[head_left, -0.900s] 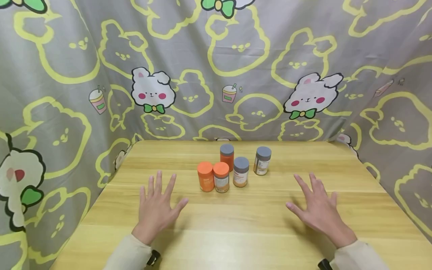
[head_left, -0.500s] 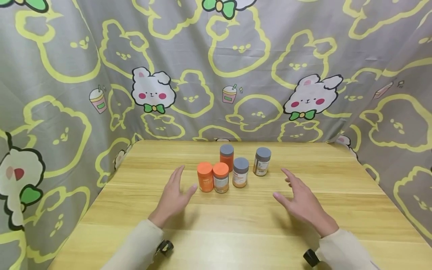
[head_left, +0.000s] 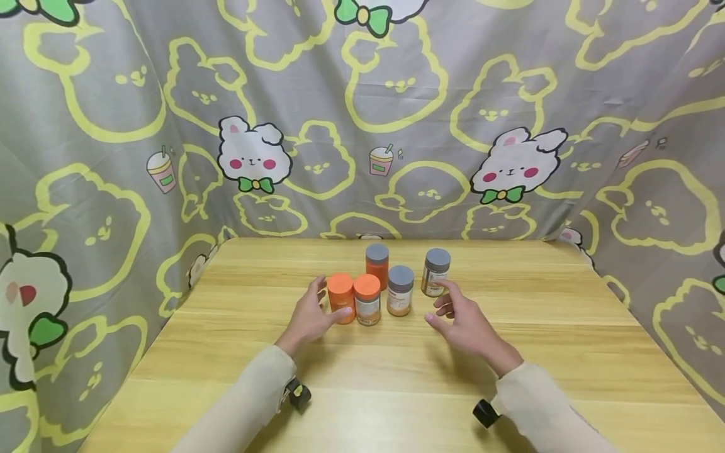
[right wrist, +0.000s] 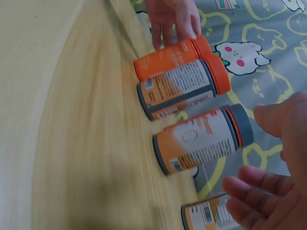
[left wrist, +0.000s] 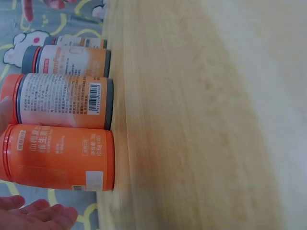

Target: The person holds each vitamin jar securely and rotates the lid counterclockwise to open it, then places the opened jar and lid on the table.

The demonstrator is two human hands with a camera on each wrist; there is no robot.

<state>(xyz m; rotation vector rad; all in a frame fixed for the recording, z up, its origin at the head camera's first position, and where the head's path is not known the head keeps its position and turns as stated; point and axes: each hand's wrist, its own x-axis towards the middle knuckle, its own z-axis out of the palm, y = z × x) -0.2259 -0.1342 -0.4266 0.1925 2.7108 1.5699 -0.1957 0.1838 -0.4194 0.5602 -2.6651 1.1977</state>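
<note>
Left hand (head_left: 308, 321) and right hand (head_left: 467, 327), fingers bent but gripping nothing, hover over a table (head_left: 374, 384), the left beside the orange jar (left wrist: 60, 155), contact unclear, the right near the right jar (head_left: 435, 272); the orange-capped jar (head_left: 367, 303), white jar (head_left: 400, 294) and far red jar (head_left: 377, 268) stand upright between.

A grey curtain (head_left: 317, 94), printed in yellow and white, hangs left, right and far around the wooden worktop (head_left: 226, 390), whose near part shines palely.
</note>
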